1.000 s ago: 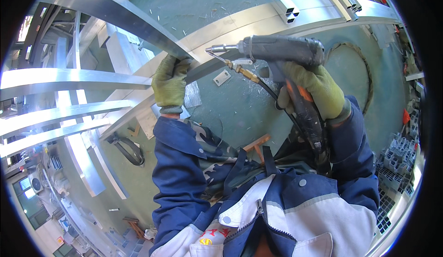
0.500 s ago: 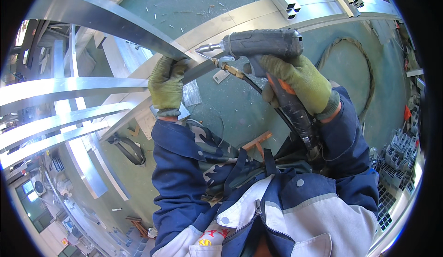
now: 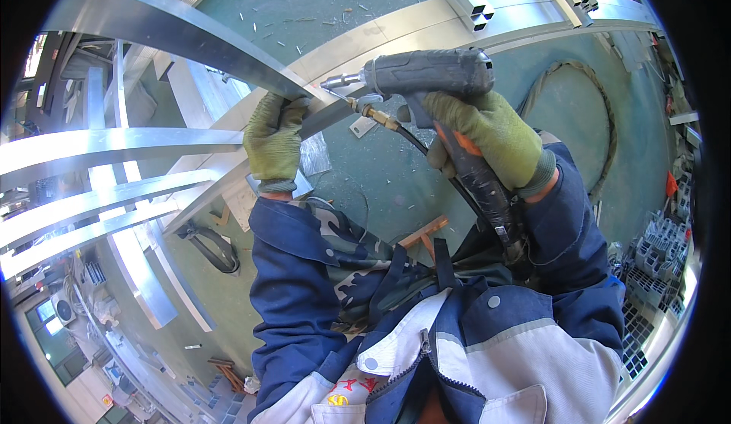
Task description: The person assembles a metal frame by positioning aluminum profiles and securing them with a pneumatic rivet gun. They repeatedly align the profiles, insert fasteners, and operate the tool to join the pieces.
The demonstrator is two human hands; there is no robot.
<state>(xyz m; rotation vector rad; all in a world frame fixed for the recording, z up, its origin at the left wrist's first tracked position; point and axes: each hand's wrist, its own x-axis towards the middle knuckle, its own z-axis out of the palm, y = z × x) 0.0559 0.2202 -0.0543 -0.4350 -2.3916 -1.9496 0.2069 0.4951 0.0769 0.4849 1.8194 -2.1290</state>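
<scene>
The hands are held apart. At one o'clock lies a black power driver, its handle clamped in the gloved right hand, its nose pointed near a metal bar's end. Toward ten, the gloved left hand is curled against that bar; whether it is gripped cannot be told.

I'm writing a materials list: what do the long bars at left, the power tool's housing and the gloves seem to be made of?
Long bars: metal, perhaps aluminium, smooth and shiny, given their silvery faces and bright reflections.
Tool housing: probably plastic, dull and dark, with a moulded-looking shape.
Gloves: matte yellow-green fabric, likely knitted, with ribbed-looking cuffs; any coating is unclear.
</scene>
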